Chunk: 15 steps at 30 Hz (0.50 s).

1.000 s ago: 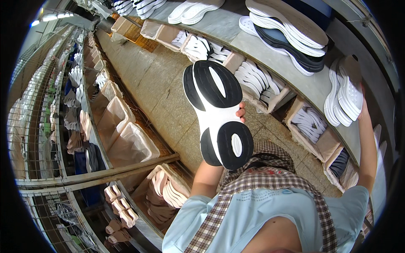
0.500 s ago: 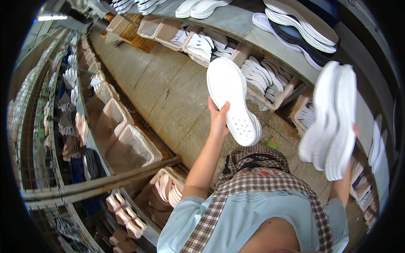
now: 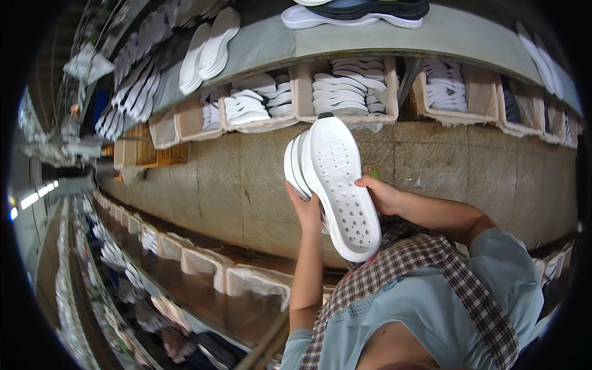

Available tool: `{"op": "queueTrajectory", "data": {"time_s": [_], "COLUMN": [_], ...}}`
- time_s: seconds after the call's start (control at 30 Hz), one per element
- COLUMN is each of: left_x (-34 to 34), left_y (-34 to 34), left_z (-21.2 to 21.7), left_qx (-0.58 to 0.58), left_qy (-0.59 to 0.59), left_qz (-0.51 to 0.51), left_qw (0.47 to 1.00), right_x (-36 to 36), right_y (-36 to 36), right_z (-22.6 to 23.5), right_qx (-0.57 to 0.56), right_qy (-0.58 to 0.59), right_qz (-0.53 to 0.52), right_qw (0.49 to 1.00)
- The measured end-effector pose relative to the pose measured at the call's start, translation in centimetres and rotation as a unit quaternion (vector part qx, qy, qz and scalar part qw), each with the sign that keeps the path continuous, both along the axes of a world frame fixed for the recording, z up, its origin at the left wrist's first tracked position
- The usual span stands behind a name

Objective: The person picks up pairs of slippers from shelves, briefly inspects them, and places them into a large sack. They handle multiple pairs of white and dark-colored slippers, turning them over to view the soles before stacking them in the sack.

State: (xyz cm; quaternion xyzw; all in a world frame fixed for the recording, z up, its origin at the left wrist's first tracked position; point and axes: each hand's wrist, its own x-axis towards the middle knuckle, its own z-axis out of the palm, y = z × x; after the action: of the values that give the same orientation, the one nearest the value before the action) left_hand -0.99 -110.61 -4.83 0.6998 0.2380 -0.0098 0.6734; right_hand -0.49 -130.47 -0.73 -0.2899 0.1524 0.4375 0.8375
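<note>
Head view: both hands meet in front of the person's chest, holding a small stack of white soles upright, toe ends up. The left hand grips the stack from behind, fingers closed round the rear soles; the right hand is closed on the front sole's right edge, thumb on its dotted face. At least three soles stand staggered, the front one reaching lower than the others.

Behind the soles, across a stone floor, runs a row of bins filled with more white soles under a grey shelf. Left of the soles, further bins line another rack.

Risk, as I judge it: the stack is held only by pinching at its lower half, so the staggered rear soles could slide apart and one drop to the floor if either grip loosens. How firmly the hidden left fingers hold cannot be told.
</note>
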Motion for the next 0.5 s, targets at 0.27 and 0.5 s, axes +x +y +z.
{"op": "queueTrajectory", "data": {"time_s": [0.27, 0.5], "left_x": [15.9, 27.3], "left_y": [1.7, -2.7], "left_z": [-1.8, -3.0], "left_qx": [0.199, 0.415], "left_qy": [-0.062, -0.118], "left_qz": [-0.253, -0.465], "left_qw": [0.945, 0.773], "right_x": [7.6, 10.5], "right_y": [1.6, 4.3], "right_z": [-6.7, -11.1], "right_qx": [0.024, -0.174], "right_qy": [0.090, 0.137], "right_qz": [-0.202, -0.388], "right_qw": [0.975, 0.895]}}
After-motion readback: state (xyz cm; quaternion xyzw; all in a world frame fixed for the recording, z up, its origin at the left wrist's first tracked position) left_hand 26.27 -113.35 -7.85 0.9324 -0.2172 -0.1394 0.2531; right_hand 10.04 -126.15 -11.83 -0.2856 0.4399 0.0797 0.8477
